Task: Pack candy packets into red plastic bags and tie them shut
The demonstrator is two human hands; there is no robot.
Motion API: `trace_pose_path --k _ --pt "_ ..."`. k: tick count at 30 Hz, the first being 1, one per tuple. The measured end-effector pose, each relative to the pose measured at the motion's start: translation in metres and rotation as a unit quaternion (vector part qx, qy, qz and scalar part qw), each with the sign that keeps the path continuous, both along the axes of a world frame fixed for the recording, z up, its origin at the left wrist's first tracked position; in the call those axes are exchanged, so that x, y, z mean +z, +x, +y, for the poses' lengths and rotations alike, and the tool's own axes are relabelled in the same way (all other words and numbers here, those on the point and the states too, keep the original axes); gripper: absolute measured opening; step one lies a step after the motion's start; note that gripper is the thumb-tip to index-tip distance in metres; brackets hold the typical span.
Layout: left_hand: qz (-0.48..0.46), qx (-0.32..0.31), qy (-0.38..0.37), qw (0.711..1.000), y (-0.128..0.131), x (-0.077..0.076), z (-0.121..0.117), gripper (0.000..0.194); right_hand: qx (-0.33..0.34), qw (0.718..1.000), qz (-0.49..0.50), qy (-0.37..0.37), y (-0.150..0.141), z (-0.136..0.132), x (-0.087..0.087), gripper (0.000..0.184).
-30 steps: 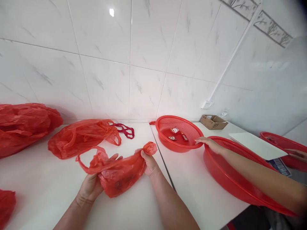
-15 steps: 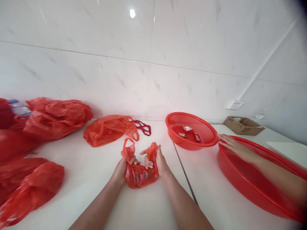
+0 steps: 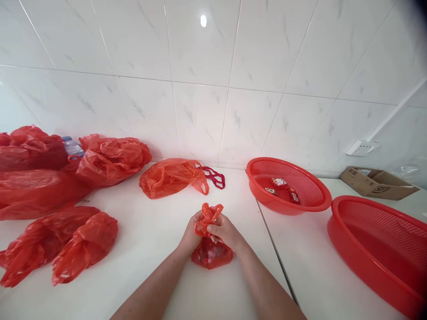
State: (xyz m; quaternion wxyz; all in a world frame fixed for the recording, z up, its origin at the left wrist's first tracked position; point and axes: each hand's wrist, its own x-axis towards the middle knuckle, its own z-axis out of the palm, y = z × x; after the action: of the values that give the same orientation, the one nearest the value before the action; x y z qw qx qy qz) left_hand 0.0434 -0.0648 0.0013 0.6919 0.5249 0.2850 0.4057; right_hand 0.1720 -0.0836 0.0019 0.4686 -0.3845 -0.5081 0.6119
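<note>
A small red plastic bag with dark contents showing through rests low on the white table in front of me. My left hand grips its gathered neck from the left, fingers partly hidden behind the plastic. From the right, my right hand pinches the same neck, thumb laid across the front. The bag's handles bunch up above both hands. What exactly is inside cannot be made out.
Several filled red bags crowd the left side, with a plastic bottle behind them. A loose orange-red bag lies ahead. Rightward stand a red colander holding small packets, a larger red basket and a cardboard box.
My hands have come together, drawing the bag's two handles into one bunched neck. The other person's arm has left the larger basket. My view has shifted left.
</note>
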Motion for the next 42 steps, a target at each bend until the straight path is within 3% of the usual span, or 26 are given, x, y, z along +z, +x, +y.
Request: trace_pose_path --k 2,5,9,11,13,15,18,23,28,32,35,39,42 --pt "0.027 0.014 0.021 0.999 0.002 -0.004 -0.001 0.017 -0.052 0.998 -0.004 -0.021 0.001 0.002 -0.004 0.035" --pt "0.087 0.095 0.050 0.990 0.004 -0.008 -0.002 0.032 -0.135 0.990 0.008 -0.050 0.006 0.006 -0.009 0.031" --pt "0.162 0.182 0.194 0.950 0.001 -0.007 -0.002 0.054 -0.171 0.983 0.016 -0.062 0.015 0.012 -0.013 0.036" --pt "0.180 0.175 0.272 0.929 -0.002 -0.006 0.000 0.044 -0.175 0.982 0.019 -0.066 0.018 0.013 -0.016 0.039" --pt "0.189 0.157 0.304 0.920 -0.005 -0.005 0.003 0.025 -0.167 0.983 0.025 -0.067 0.020 0.013 -0.017 0.040" --pt "0.192 0.150 0.296 0.923 -0.008 -0.005 0.006 0.014 -0.153 0.986 0.033 -0.064 0.021 0.011 -0.016 0.039" --pt "0.191 0.162 0.243 0.937 -0.010 -0.006 0.010 0.018 -0.113 0.989 0.067 -0.068 0.021 0.004 -0.012 0.040" --pt "0.150 0.162 0.113 0.969 -0.011 -0.011 0.014 0.019 -0.017 0.978 0.193 -0.080 0.020 -0.003 -0.003 0.069" --pt "0.114 0.137 0.055 0.982 -0.013 -0.017 0.016 0.022 -0.040 0.997 0.050 -0.035 0.021 -0.003 -0.003 0.037" --pt "0.080 0.136 0.024 0.987 -0.012 -0.016 0.016 0.022 -0.074 0.997 -0.028 0.006 0.018 -0.004 -0.001 0.049" --pt "0.062 0.153 0.045 0.985 -0.011 -0.012 0.014 0.018 -0.123 0.989 -0.077 0.014 0.014 -0.001 -0.003 0.051" --pt "0.123 0.161 0.163 0.966 -0.009 -0.007 0.007 0.008 -0.194 0.978 -0.081 0.006 0.013 0.005 -0.014 0.013" --pt "0.186 0.145 0.258 0.937 -0.008 -0.006 0.004 0.006 -0.199 0.979 -0.049 0.000 0.016 0.009 -0.019 0.012"
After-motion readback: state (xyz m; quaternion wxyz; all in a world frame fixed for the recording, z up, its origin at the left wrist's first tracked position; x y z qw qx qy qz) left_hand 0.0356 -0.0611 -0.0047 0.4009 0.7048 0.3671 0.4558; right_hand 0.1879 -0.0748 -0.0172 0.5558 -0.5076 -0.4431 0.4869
